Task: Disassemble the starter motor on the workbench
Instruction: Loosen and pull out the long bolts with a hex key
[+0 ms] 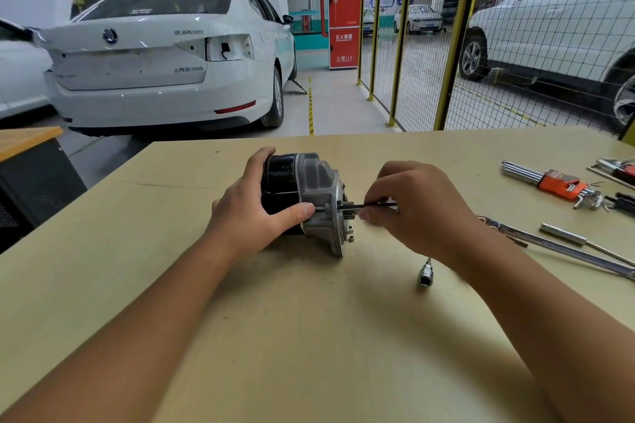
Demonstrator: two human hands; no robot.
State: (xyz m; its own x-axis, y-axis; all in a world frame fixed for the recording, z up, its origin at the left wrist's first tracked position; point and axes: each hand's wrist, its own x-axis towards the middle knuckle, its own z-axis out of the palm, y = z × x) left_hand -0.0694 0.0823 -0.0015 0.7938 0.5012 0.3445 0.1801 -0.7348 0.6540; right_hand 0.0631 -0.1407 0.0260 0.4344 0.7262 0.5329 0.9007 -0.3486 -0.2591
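The starter motor (311, 182) lies on its side in the middle of the tan workbench (309, 336), black body to the left, silver aluminium end housing to the right. My left hand (256, 204) grips the black body, thumb pressed against the housing's edge. My right hand (417, 208) pinches a thin black hex key (369, 206) whose tip enters the housing's face beside the small pinion gear.
A loose socket (425, 275) lies on the bench just right of the motor. Further right lie a long ratchet handle (563, 247), an extension bar (567, 234) and an orange hex key set (558, 184). White cars and a yellow mesh fence stand beyond the bench.
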